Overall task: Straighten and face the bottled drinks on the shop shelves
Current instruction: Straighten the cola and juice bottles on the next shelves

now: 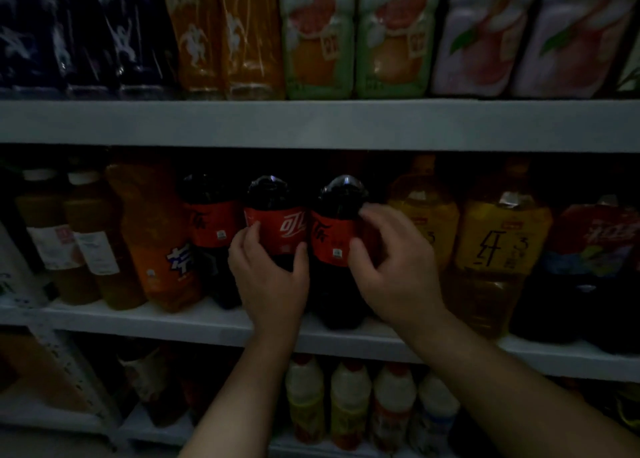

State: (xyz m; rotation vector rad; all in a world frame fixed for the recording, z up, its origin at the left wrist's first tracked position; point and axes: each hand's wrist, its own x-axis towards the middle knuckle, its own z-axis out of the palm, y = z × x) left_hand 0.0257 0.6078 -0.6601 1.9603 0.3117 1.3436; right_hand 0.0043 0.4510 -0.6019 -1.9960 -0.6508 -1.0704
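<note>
We're on the cola row, middle shelf (207, 322), centre of view. The step looks like facing, with both hands engaged.

- Our left hand (273, 274) grips the middle cola bottle (275, 223), digits curled round both sides of the red label.
- Our right hand (394, 267) grips the right cola bottle (337, 225), which touches the middle one at its 3 o'clock. The thumb is on the label and the fingers are curled over the shoulder.
- All bottles stand upright on the shelf, long axis vertical, necks toward 12 o'clock. The caps are lost in shadow.
- The middle bottle's logo points roughly at us, so we'd call it faced.
- The right bottle shows only the tail of the script, so it's turned off-front. The left cola bottle (211, 222) at 9 o'clock looks the same.

Likely next move: twist the right bottle about its vertical axis until the logo comes front, keeping the base flat. Then do the left one. It's tight against the yellow tea bottle (426, 222) at 3 o'clock, so we shouldn't drag it.
</note>
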